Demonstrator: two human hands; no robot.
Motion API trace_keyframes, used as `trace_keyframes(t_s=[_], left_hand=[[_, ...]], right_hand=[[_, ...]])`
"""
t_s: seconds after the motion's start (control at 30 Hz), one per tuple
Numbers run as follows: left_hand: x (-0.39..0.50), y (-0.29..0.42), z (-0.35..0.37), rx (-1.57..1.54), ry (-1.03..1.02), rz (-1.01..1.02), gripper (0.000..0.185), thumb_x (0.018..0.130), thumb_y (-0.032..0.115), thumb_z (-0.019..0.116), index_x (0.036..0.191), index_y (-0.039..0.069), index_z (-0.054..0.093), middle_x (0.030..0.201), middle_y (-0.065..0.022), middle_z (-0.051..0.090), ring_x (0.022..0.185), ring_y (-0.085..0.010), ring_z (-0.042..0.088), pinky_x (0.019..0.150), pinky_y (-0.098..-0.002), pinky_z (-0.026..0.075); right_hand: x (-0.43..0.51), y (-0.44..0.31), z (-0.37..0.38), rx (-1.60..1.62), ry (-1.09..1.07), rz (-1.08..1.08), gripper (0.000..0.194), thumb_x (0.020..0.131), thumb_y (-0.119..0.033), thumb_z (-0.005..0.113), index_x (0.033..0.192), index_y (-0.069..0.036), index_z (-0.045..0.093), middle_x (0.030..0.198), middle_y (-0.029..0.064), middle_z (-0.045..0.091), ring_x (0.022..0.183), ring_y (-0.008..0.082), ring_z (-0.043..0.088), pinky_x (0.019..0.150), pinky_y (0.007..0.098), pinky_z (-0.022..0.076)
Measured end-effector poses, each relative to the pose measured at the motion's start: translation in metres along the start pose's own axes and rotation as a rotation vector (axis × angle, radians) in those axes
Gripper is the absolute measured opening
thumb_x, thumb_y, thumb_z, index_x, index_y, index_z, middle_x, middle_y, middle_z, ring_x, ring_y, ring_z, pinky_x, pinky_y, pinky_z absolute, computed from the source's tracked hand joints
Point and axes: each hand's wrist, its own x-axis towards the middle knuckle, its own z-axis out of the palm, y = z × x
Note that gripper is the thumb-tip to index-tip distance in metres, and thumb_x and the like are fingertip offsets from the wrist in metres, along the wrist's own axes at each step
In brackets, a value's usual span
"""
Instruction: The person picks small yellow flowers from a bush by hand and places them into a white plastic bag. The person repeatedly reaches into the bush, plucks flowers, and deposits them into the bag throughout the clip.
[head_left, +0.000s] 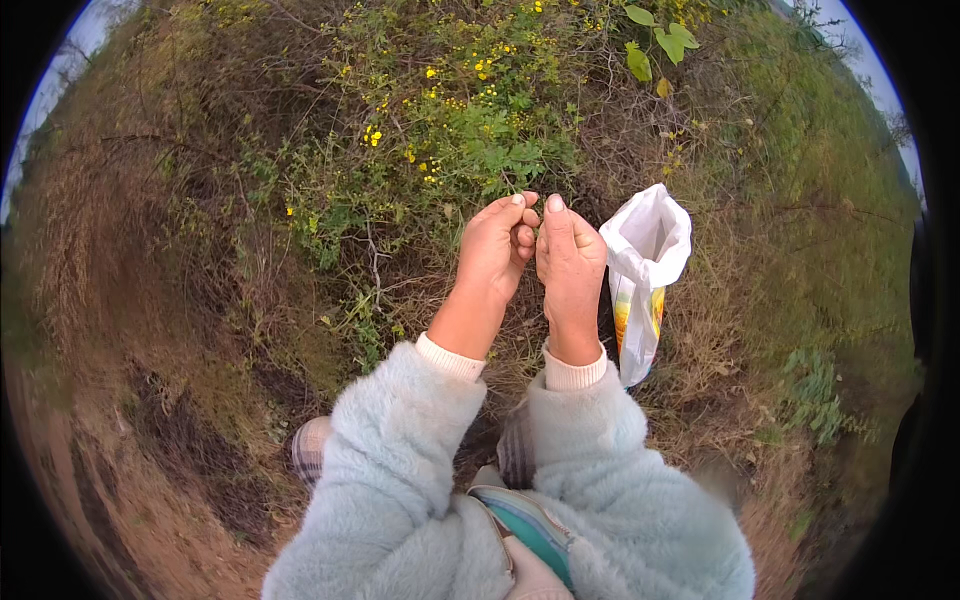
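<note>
My left hand (495, 241) and my right hand (571, 259) are side by side in front of me, a narrow gap between their fingertips. On each, the thumb lies along the curled index finger in a pinch. Whether a thin stem sits in either pinch is too small to tell. Just beyond the fingertips grows a leafy green plant (495, 142) with small yellow flowers (373, 136) and buds. To the right of my right hand stands a white woven-plastic sack (637, 330), its mouth gaping upward and its side printed in yellow.
Dry brush (120, 225) and thin bare twigs (375, 262) spread to the left. Dry grass (705, 337) surrounds the sack's right side. Broad green leaves (671, 43) hang at the upper right. My knees in checked trousers (309, 450) are below my fluffy pale blue sleeves (409, 405).
</note>
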Motion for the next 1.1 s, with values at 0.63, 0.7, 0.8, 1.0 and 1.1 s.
trace_keyframes(t_s=[0.63,0.7,0.8,1.0,1.1], left_hand=[[-0.010,-0.035,-0.027,0.508,0.261,0.055,0.019,0.092,0.016,0.051,0.094,-0.003,0.056,0.065,-0.0052,0.056,0.048,-0.0100,0.054,0.042,-0.0224,0.045],[-0.011,-0.039,-0.030,0.503,0.263,0.060,0.020,0.092,0.016,0.051,0.094,-0.003,0.056,0.065,-0.0056,0.056,0.048,-0.0105,0.054,0.042,-0.0226,0.045],[-0.011,-0.042,-0.035,0.483,0.240,0.063,0.020,0.091,0.015,0.051,0.094,-0.004,0.056,0.066,-0.0060,0.057,0.049,-0.0109,0.055,0.043,-0.0227,0.046],[-0.010,-0.046,-0.045,0.480,0.234,0.067,0.020,0.093,0.017,0.050,0.094,-0.002,0.057,0.067,-0.0046,0.058,0.049,-0.0094,0.055,0.044,-0.0218,0.045],[-0.009,-0.050,-0.045,0.520,0.236,0.075,0.021,0.093,0.018,0.049,0.094,-0.002,0.057,0.068,-0.0043,0.058,0.050,-0.0094,0.055,0.044,-0.0223,0.045]], right_hand=[[0.154,0.040,0.000,-1.060,-0.547,-0.315,0.041,0.079,-0.037,0.066,0.103,-0.005,0.058,0.060,-0.0005,0.048,0.057,0.0117,0.045,0.053,0.0308,0.0380],[0.150,0.044,0.002,-0.981,-0.534,-0.199,0.037,0.082,-0.037,0.063,0.089,-0.002,0.059,0.062,0.0066,0.054,0.057,0.0173,0.048,0.057,0.0349,0.0408],[0.137,0.032,-0.014,-0.994,-0.467,-0.109,0.041,0.085,-0.037,0.058,0.070,0.001,0.056,0.058,0.0070,0.052,0.055,0.0167,0.045,0.055,0.0354,0.0394],[0.140,-0.033,-0.120,-0.824,-0.185,-0.275,0.045,0.094,-0.035,0.046,0.063,-0.001,0.043,0.054,-0.0007,0.038,0.051,0.0092,0.035,0.048,0.0287,0.0318],[0.166,-0.032,-0.174,-1.207,0.027,-0.653,0.038,0.093,-0.034,0.045,0.076,-0.001,0.054,0.062,0.0182,0.053,0.062,0.0313,0.057,0.060,0.0400,0.0427]])
